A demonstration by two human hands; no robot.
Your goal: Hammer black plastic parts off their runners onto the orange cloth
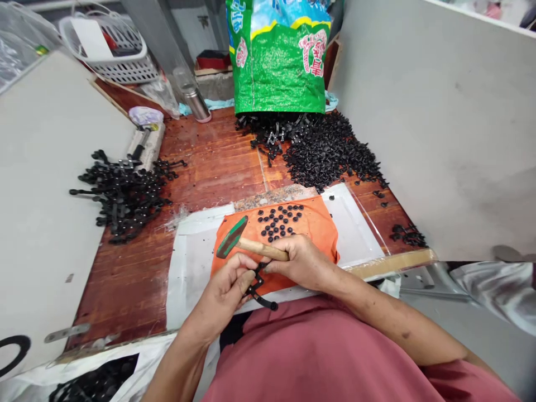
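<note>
My left hand (226,287) pinches a black jointed linkage piece (264,302), whose round-ended arm hangs down near the table's front edge. In my right hand (307,262) is a small hammer (256,245) with a wooden handle and a green-edged head pointing left. The right fingertips also reach the upper end of the linkage, but whether they grip it is hidden. Beneath both hands lies an orange cloth (318,226). Several small round black caps (274,223) are spread over it, just beyond the hammer.
A tangled heap of black linkages (128,195) is at left, near another hammer (140,144). Loose black caps (330,151) pile up at right, below a green woven bag (280,72). A steel bottle (196,103) stands behind. Grey panels (444,123) flank the wooden table (209,162).
</note>
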